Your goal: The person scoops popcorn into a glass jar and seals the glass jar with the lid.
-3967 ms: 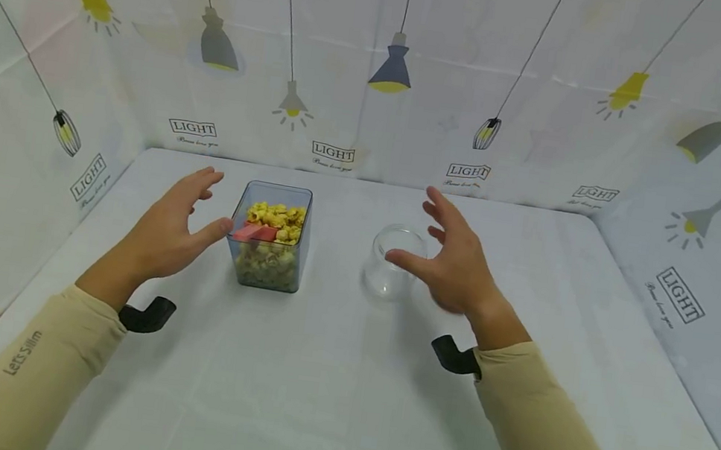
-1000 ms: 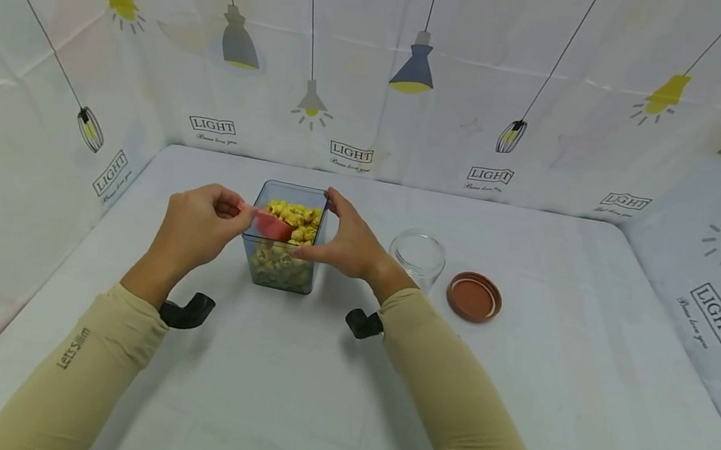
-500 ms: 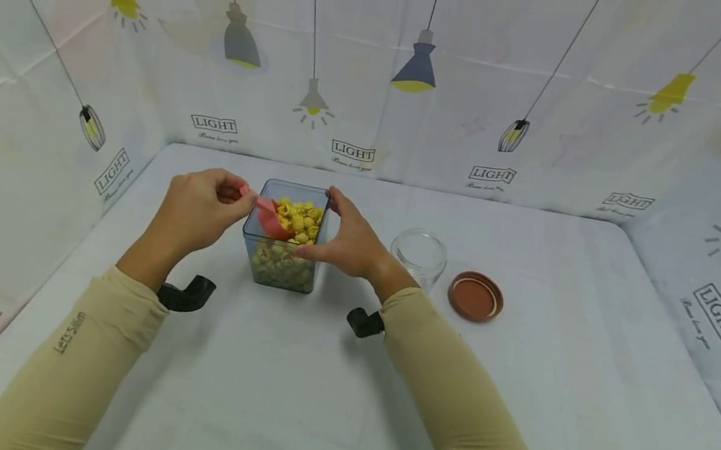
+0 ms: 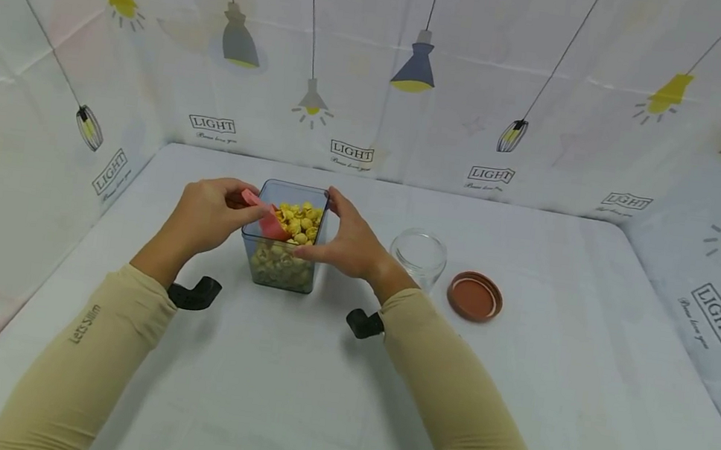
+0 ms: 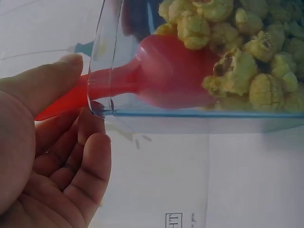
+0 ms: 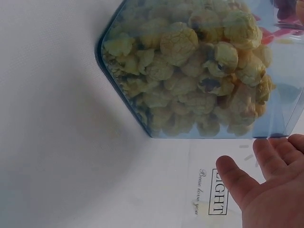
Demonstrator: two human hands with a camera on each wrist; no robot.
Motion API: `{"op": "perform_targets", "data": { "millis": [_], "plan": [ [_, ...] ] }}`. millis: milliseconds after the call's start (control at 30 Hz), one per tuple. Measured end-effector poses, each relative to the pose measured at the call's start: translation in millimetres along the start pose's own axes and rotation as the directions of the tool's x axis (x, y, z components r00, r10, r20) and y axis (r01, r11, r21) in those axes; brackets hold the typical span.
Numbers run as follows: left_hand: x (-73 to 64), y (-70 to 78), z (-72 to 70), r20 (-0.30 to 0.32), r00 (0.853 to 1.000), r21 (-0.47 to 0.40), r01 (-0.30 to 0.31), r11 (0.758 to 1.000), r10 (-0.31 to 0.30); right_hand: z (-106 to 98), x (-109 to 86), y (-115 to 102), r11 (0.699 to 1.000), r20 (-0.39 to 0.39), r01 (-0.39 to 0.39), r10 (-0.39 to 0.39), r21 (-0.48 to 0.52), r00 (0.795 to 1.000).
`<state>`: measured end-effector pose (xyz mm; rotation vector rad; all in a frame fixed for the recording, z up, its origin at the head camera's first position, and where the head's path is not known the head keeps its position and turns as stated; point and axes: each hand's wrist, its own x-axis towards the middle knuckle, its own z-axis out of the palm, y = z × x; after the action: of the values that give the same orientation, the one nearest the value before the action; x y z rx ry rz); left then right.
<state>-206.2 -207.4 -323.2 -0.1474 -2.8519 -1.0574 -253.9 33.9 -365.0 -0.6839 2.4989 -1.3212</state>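
Note:
A clear bluish plastic container of yellow popcorn stands on the table. My left hand is at its left rim, pinching the handle of a red scoop between thumb and fingers. The scoop's bowl lies inside the container against the popcorn, and the handle slants up past the rim. On the container's right side my right hand holds the wall, thumb at the front and fingers at the back corner. In the right wrist view, fingertips of that hand meet the container's upper edge.
An uncovered glass jar stands right of the container, partly behind the right wrist. Beside it a brown-red round lid lies on the white table. Fabric walls printed with lamps enclose the back and sides.
Four seconds ago both hands were apart from everything held now. Since then the left took the scoop and the right the container; lately the left hand has shifted slightly right, tilting the scoop.

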Motion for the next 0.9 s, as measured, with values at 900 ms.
{"op": "perform_targets", "data": {
  "millis": [900],
  "plan": [
    [6.7,-18.2,-3.7,0.057,0.998,-0.040,0.008,0.999,-0.006,1,0.8,3,1.000,-0.007,0.011,-0.010,0.007,1.000]
  ]
}}
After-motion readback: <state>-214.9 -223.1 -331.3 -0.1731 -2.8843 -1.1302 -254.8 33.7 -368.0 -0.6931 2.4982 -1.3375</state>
